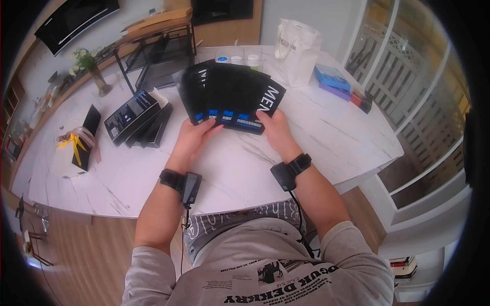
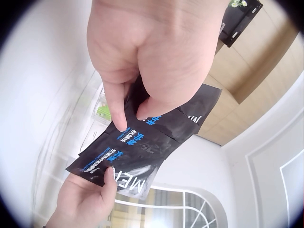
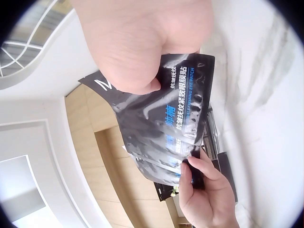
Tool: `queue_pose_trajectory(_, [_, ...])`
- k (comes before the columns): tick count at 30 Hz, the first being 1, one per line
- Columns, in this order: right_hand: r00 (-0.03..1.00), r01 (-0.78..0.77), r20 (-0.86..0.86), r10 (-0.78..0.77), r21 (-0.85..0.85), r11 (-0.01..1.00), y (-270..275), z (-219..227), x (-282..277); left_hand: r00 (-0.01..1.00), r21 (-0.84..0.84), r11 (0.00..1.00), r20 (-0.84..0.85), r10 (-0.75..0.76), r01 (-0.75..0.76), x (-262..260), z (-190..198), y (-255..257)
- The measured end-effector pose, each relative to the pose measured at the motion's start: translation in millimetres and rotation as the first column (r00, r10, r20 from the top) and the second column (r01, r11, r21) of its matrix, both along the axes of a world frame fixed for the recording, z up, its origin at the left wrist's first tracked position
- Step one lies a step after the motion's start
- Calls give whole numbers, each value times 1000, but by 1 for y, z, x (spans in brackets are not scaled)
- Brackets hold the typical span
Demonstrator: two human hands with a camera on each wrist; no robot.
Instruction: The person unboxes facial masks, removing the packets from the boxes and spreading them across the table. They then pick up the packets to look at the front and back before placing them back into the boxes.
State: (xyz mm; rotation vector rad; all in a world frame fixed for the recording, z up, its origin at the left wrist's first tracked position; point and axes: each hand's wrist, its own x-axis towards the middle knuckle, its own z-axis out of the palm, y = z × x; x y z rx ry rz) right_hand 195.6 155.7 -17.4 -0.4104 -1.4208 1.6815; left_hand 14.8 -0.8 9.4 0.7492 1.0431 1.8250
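Several black sachets (image 1: pixel 232 92) with blue print and white "MEN" lettering are spread like a fan above the table. My left hand (image 1: pixel 195 137) pinches their lower left edge between thumb and fingers. At the lower right corner, my right hand (image 1: pixel 277 133) grips the outermost sachet, thumb on its front. In the left wrist view the left hand (image 2: pixel 152 52) covers part of the overlapping sachets (image 2: pixel 137 142). The right wrist view shows the right hand (image 3: pixel 147 42) on the near end of the fan (image 3: pixel 161 118), its fingers behind mostly hidden.
Black boxes (image 1: pixel 131 116) lie on the left of the marble table (image 1: pixel 326 148), beside a white-and-black box with a yellow ribbon (image 1: pixel 77 148). Behind stand a flower vase (image 1: pixel 102 85), clear containers (image 1: pixel 237 55) and a white paper bag (image 1: pixel 297 53). Blue and purple boxes (image 1: pixel 333 77) lie back right.
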Motion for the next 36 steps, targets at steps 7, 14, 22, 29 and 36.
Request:
queue_pose_trajectory(7, [990, 80, 114, -84, 39, 996, 0, 7, 4, 1000, 17, 1000, -11, 3, -3, 0, 1, 0])
queue_pose_trajectory(14, [997, 56, 54, -57, 28, 998, -3, 7, 2, 1000, -23, 1000, -30, 0, -1, 1, 1, 1])
queue_pose_trajectory(22, [994, 57, 90, -62, 62, 996, 0, 5, 0, 993, -99, 995, -115, -23, 11, 1, 2, -1])
queue_pose_trajectory(29, [999, 5, 51, -6, 28, 1000, -3, 6, 0, 989, -96, 995, -146, 16, -31, 0, -2, 3])
queue_pose_trajectory(36, [995, 90, 44, -92, 51, 995, 0, 4, -2, 987, -122, 992, -158, -1, -18, 0, 1, 2])
